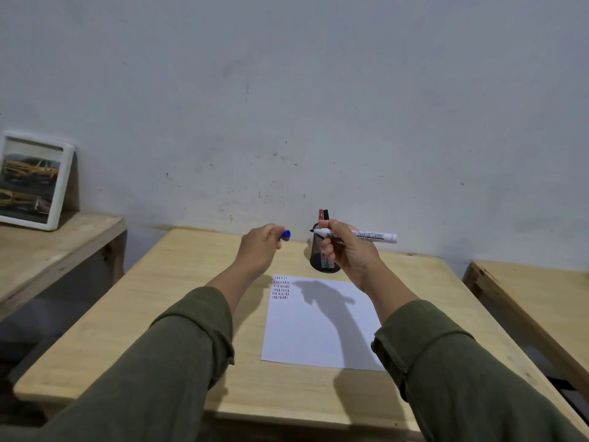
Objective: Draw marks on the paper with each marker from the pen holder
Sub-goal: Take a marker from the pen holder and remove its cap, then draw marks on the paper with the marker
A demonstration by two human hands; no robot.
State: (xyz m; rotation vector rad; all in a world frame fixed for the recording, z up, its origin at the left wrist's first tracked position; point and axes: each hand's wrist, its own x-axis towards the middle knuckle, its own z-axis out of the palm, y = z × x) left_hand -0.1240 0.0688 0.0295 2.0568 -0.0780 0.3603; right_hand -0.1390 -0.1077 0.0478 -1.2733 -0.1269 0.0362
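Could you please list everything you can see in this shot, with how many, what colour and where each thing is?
Table: one, light wood, centre.
Paper: one, white, on the table, rows of small marks at its far left corner.
Pen holder: one, black mesh, upright beyond the paper.
Markers in holder: two, red and dark caps.
Marker: one, white barrel, uncapped, in the right hand.
Cap: one, blue, in the left hand.
Side tables: two, light wood, left and right.
Picture frame: one, white, leaning on the wall, left.
Left hand: grip on cap.
Right hand: grip on marker.
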